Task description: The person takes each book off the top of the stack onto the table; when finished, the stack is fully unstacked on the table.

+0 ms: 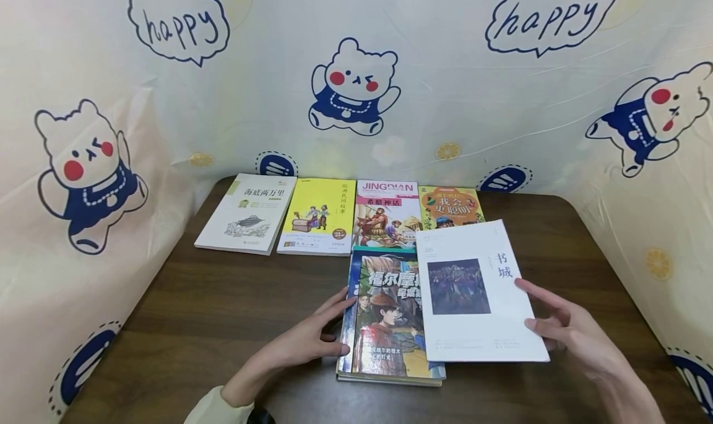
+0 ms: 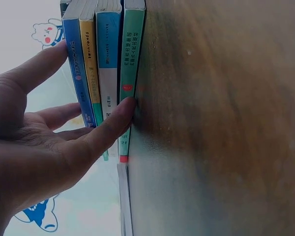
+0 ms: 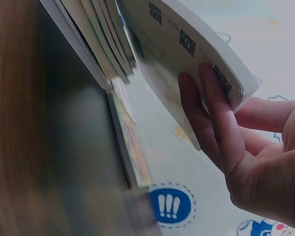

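My right hand (image 1: 574, 331) grips the right edge of a thin white book (image 1: 460, 288) with a dark picture on its cover. In the right wrist view the book's back (image 3: 162, 54), with QR codes, is tilted, and fingers lie against it. The book overlaps the right part of a stack of books (image 1: 384, 350), whose top cover shows a figure in a brown hat. My left hand (image 1: 301, 343) touches the left side of this stack. Seen from the left wrist, its nearly straight fingers and thumb rest on the blue, yellow and green spines (image 2: 108, 64).
Behind the stack, a row lies flat on the brown table (image 1: 234, 331): a white book (image 1: 253, 210), a yellow book (image 1: 317, 216), a pink-titled book (image 1: 386, 213) and an orange book (image 1: 453, 202), partly covered. A cartoon-printed cloth (image 1: 445, 102) hangs around the table.
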### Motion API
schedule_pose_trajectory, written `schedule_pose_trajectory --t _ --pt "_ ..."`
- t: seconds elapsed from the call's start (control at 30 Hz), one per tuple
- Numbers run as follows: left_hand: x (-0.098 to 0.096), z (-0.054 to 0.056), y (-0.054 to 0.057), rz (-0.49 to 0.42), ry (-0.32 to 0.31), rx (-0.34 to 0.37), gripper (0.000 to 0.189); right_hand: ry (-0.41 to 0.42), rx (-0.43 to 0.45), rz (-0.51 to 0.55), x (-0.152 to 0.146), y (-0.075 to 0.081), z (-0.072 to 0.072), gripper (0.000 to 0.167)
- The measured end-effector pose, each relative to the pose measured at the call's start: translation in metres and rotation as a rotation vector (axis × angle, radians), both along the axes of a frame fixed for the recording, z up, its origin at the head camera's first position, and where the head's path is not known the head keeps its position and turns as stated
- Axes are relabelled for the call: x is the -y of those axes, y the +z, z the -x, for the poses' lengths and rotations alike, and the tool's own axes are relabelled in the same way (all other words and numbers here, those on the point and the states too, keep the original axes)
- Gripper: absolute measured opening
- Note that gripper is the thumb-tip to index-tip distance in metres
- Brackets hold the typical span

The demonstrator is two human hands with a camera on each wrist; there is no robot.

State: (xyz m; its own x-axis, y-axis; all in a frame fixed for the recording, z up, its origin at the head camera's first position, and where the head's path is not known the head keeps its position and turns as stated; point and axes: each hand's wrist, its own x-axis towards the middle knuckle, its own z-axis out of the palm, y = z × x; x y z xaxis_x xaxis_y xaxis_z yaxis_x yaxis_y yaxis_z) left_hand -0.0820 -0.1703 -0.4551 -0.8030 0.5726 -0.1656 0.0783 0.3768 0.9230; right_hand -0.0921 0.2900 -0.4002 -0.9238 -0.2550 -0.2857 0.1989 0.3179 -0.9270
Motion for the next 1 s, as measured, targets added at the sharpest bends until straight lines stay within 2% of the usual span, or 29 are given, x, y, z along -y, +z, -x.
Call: schedule_pose_trajectory --t 0.07,0.3,0.43,0.67,0.73,0.93,1.0 --pt "0.000 0.000 0.000 0.003 -0.001 -0.003 0.081 -0.032 -0.014 -0.027 -0.006 0.003 0.004 0.066" --pt "0.001 0.002 0.001 0.008 0.003 -0.006 0.081 -0.067 -0.108 -0.070 -0.032 0.007 0.023 0.065" --pt "0.001 0.002 0.002 0.012 0.002 -0.007 0.082 -0.077 -0.137 -0.038 -0.047 0.009 0.032 0.067" --pt "0.001 0.003 0.003 0.022 0.006 -0.021 0.081 -0.075 -0.130 0.065 -0.066 0.014 0.048 0.068" --pt "0.001 0.004 0.003 0.024 0.008 -0.020 0.081 -0.081 -0.126 0.043 -0.070 0.015 0.053 0.068" --pt "0.000 0.005 0.005 0.024 0.008 -0.022 0.082 -0.134 -0.076 -0.131 -0.081 0.015 0.071 0.069" --pt "0.000 0.005 0.005 0.022 0.006 -0.028 0.082 -0.148 -0.056 -0.125 -0.087 0.015 0.078 0.069"
